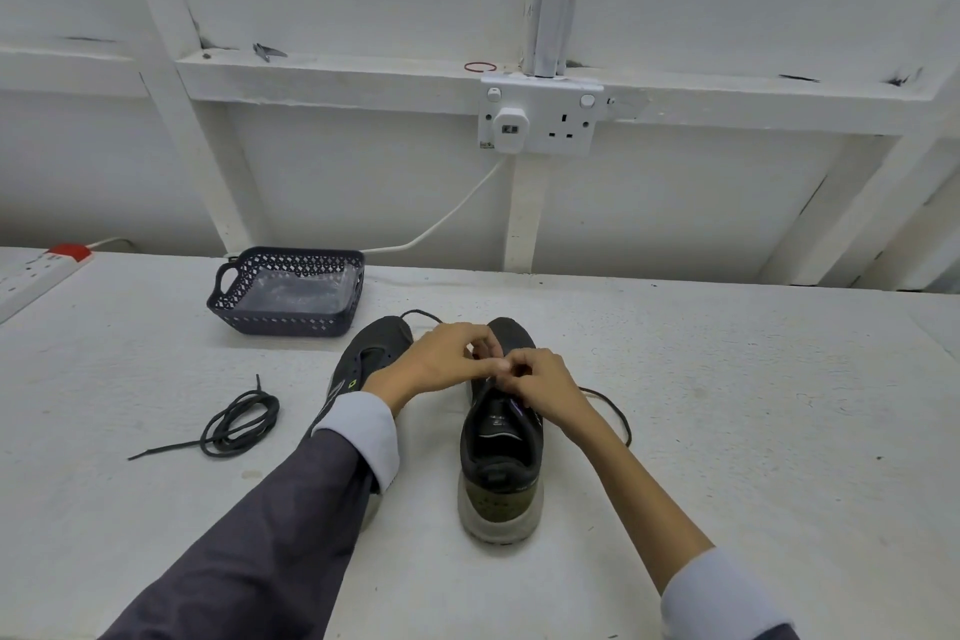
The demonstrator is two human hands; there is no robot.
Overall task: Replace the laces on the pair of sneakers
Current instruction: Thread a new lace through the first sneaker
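Your left hand point(447, 359) and right hand point(540, 387) meet over the throat of the right sneaker point(501, 463), which stands upright on the white counter point(727, 431) with its heel toward you. Both hands have their fingers curled in tight, fingertips nearly touching, and pinch the black lace point(622, 415) at the upper eyelets. One slack length of it loops out on the counter past your right wrist, and another arcs out beyond your left knuckles. The left sneaker point(371, 353) lies just beside the right one, toe pointing away, much of it hidden under your left forearm. A coiled lace point(228, 438) lies loose on the counter, well apart to the left. Behind the shoes sits a dark perforated basket point(285, 322) with clear plastic inside, and a power strip point(31, 276) rests at the far left edge.
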